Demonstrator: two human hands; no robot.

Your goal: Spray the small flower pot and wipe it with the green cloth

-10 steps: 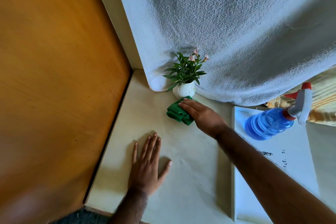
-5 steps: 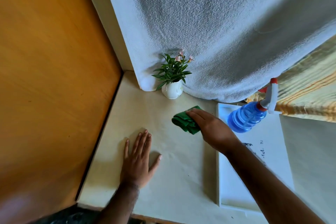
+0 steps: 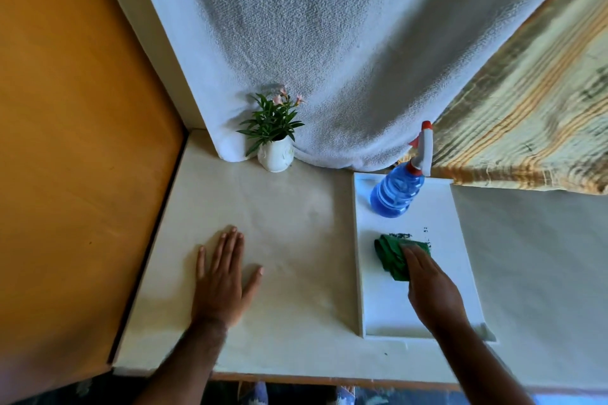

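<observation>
The right hand [image 3: 431,289] covers part of the green cloth [image 3: 391,256]; small dark marks on the white tray [image 3: 467,273] stay unreadable.

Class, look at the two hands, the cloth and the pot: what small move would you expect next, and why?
Probably the right hand lets go of the green cloth and draws back. The cloth already lies on the white tray near the spray bottle, well away from the small flower pot. The left hand rests flat on the table.

Single head-worn view, steeply downward, close — over table [image 3: 296,207], facing wall
</observation>
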